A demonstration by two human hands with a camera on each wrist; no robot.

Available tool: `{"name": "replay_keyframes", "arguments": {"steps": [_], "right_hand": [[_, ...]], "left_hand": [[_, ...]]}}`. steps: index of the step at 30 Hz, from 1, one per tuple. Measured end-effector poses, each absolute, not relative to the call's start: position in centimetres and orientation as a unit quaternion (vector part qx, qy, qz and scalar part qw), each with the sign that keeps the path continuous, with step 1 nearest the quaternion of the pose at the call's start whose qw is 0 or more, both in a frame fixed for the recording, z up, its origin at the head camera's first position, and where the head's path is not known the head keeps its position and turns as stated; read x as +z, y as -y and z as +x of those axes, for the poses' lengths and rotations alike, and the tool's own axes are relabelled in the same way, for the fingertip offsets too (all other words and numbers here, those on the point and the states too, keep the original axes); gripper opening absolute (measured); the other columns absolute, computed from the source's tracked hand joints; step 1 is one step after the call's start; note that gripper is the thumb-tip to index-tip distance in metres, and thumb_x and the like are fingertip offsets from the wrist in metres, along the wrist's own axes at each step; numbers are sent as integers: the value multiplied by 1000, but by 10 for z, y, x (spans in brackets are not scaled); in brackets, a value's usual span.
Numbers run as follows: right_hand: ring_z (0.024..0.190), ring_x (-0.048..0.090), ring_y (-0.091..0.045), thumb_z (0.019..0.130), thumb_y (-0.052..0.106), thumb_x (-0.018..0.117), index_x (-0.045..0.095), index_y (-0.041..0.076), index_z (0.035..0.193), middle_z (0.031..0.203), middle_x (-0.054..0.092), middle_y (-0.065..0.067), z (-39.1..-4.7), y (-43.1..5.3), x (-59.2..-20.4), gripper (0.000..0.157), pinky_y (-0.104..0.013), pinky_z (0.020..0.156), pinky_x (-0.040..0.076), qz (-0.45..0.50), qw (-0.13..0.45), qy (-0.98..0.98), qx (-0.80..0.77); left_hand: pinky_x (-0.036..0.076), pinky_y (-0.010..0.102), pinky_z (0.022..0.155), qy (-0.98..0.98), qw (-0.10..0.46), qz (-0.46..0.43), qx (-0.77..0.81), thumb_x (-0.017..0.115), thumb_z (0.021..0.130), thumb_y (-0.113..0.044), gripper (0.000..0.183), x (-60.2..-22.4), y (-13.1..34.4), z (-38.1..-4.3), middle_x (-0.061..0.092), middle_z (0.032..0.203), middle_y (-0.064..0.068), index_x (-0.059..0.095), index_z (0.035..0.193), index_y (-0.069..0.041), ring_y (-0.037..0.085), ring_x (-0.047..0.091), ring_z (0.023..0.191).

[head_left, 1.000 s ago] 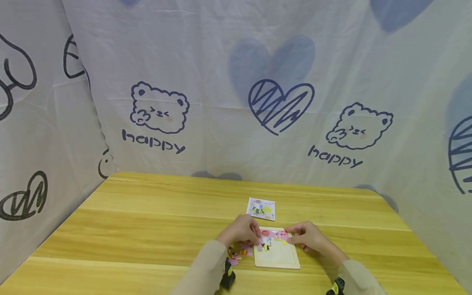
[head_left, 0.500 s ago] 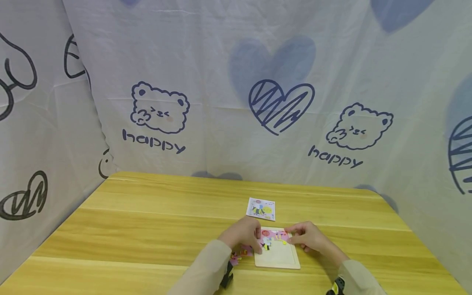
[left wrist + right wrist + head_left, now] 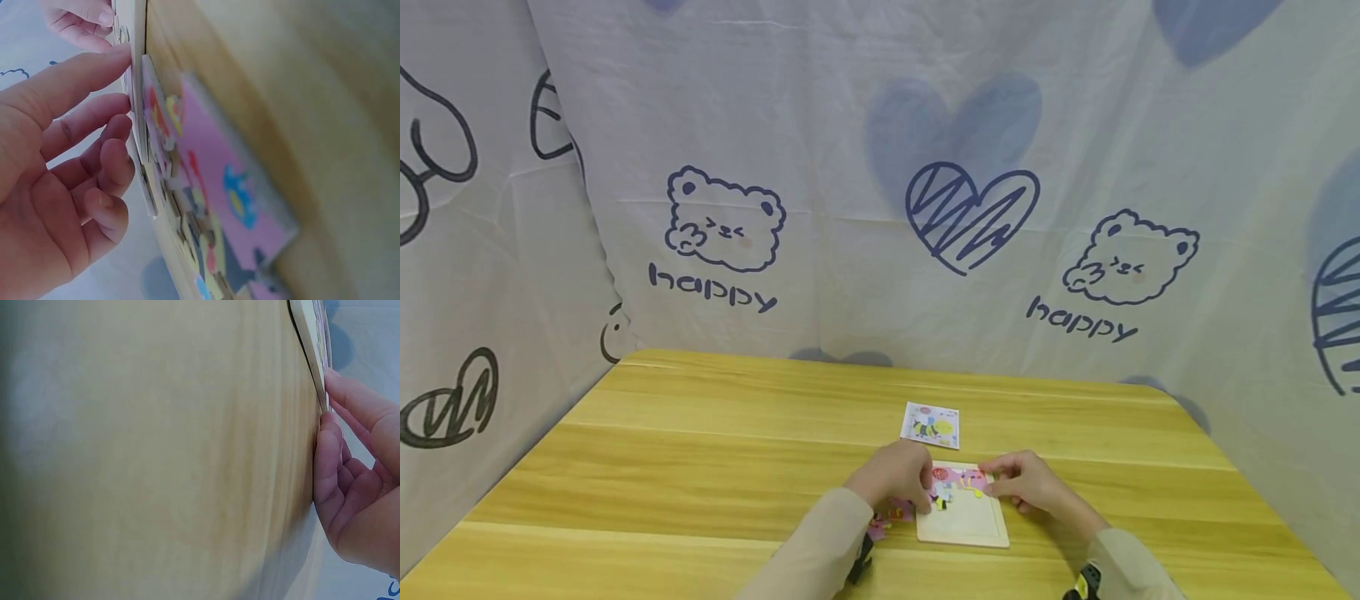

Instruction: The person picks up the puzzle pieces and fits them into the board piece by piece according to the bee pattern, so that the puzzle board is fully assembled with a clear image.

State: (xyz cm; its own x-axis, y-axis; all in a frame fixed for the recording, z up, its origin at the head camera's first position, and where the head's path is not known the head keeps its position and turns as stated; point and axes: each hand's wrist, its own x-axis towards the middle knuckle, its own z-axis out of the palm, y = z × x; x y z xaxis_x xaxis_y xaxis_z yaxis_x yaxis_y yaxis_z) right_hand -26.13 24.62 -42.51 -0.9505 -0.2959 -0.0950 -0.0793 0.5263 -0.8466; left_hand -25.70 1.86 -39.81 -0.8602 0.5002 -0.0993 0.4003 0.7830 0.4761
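Note:
A pale wooden puzzle board (image 3: 958,529) lies on the table with several pieces fitted along its top, showing pink ground and part of a bee (image 3: 942,493). My left hand (image 3: 898,475) is at the board's left edge, thumb and index finger bent around a small pink puzzle piece (image 3: 929,492) there. In the left wrist view its other fingers curl loosely beside the board. My right hand (image 3: 1028,480) grips the upper right corner of the board between thumb and fingers. Loose puzzle pieces (image 3: 228,181) are heaped left of the board, partly hidden by my left wrist in the head view.
Behind the board lies a printed bee picture card (image 3: 934,427). The wooden table (image 3: 715,433) meets a white cloth backdrop (image 3: 842,275) with hearts and bears. Dark wrist cameras hang under both beige sleeves (image 3: 816,542).
My left hand has turned and shifted slightly right, its thumb coming down at the board's left edge over the small piece. The board has slid very slightly left; my right hand stays at the corner.

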Motion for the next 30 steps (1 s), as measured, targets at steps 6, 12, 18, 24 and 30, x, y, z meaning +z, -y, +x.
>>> {"name": "replay_keyframes", "arguments": {"steps": [6, 12, 18, 24, 30], "right_hand": [[44, 35, -7, 76, 11, 70, 60, -6, 108, 57, 42, 3, -261, -246, -425, 38, -19, 37, 30, -107, 112, -868, -473], [44, 35, -7, 76, 10, 71, 61, -6, 108, 57, 42, 2, -261, -245, -425, 38, -19, 38, 30, -104, 109, -868, -473], [44, 35, -7, 75, 11, 71, 61, -5, 108, 58, 43, 2, -261, -245, -425, 38, -19, 38, 30, -102, 108, -871, -469], [44, 35, -6, 75, 8, 70, 61, -6, 108, 58, 42, 2, -261, -245, -425, 37, -18, 37, 29, -97, 110, -867, -476], [44, 36, -6, 75, 7, 70, 60, -8, 107, 58, 43, 3, -260, -245, -425, 36, -18, 37, 30, -114, 108, -863, -481]], "left_hand": [[38, 22, 49, -945, 104, 239, 196, 80, 65, -16, 19, -395, -20, -255, 52, 59, -8, 61, 61, -15, 9, 49, 51], [38, 24, 51, -947, 94, 251, 180, 80, 63, -18, 20, -395, -20, -255, 53, 57, -9, 62, 59, -15, 8, 48, 51], [39, 23, 54, -945, 94, 259, 178, 81, 62, -20, 20, -395, -19, -258, 53, 58, -10, 62, 60, -16, 7, 48, 53], [40, 20, 54, -931, 85, 283, 213, 82, 61, -18, 17, -391, -16, -267, 54, 64, -11, 69, 73, -15, 5, 47, 58], [42, 18, 55, -909, 144, 303, 246, 80, 62, -12, 24, -390, -17, -270, 59, 68, -10, 71, 84, -13, 4, 50, 59]]}}
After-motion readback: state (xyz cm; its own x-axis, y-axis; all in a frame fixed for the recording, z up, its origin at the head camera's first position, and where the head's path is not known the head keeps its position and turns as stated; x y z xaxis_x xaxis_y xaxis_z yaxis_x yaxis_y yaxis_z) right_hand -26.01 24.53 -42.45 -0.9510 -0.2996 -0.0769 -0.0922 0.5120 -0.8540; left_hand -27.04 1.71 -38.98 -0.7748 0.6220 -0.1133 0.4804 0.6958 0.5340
